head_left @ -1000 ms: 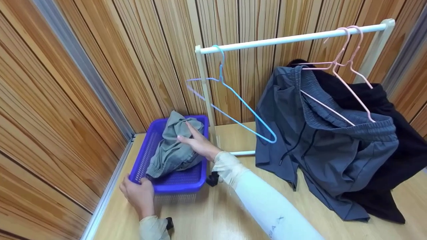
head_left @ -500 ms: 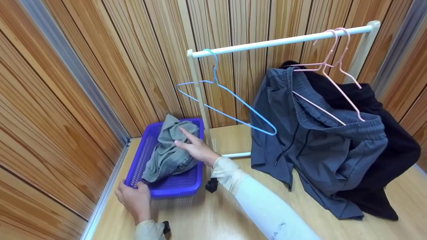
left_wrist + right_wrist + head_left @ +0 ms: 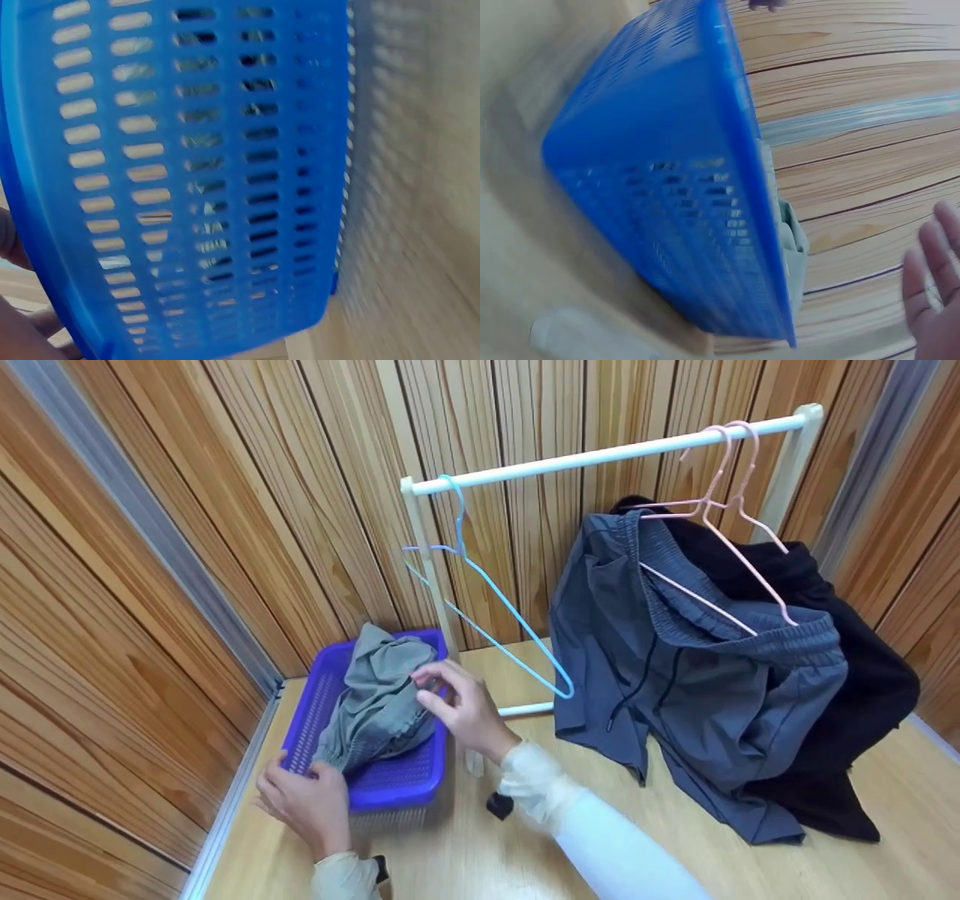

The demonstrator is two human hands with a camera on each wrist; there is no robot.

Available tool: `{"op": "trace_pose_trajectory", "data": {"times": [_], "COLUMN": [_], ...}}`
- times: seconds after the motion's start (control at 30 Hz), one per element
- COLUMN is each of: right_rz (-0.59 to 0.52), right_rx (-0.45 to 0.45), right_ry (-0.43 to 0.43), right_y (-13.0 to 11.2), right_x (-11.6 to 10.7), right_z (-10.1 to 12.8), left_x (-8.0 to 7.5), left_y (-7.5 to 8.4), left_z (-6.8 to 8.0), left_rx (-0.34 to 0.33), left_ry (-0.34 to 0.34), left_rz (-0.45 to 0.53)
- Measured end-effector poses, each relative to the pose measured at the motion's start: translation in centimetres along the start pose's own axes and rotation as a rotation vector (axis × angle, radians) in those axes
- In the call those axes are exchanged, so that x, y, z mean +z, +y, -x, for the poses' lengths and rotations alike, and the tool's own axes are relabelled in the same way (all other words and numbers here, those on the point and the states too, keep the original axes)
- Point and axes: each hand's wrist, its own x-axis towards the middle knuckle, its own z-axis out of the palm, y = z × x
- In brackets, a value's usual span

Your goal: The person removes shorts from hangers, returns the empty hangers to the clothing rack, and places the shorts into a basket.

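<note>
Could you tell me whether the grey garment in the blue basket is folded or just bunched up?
Bunched up: the grey garment lies in a crumpled heap with irregular creases, rising above the rim of the blue basket.

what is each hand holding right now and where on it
The left hand grips the blue basket at its near left corner. The right hand hovers over the grey garment, holding nothing.

A home laundry corner: a white clothes rail with wire hangers, hung shorts, a plastic laundry basket, wood-panelled walls.
</note>
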Motion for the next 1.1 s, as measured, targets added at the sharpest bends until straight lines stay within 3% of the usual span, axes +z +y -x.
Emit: {"op": "trace_pose_trajectory", "data": {"times": [0.13,0.33,0.47,0.73,0.93,1.1], "right_rz": [0.040,0.103,0.106,0.014,-0.013,0.087], "right_rx": [-0.189,-0.439,-0.541,-0.700,-0.841,-0.958], "right_ry": [0.062,0.161,0.221,0.403,0.512,0.655], "right_y": [-0.4,-2.2,-4.0,-6.1,-7.1,-8.7], "right_x": [-1.2,-3.2,-4.4,-6.5,-9.0,-11.9], "right_z": [1.7,3.5,4.8,7.3,7.4,6.7], "left_x": [0.7,1.9,2.9,5.6,7.5,8.9], "left_y": [0.8,2.5,3.9,7.4,9.5,10.5], "left_z": [0.4,1.0,1.8,4.0,6.5,7.8], "left_rx": [0.010,0.035,0.075,0.236,0.201,0.170], "left_ry": [0.002,-0.057,-0.069,-0.123,-0.217,-0.250], "left_rz": [0.049,0.107,0.161,0.281,0.349,0.430]}}
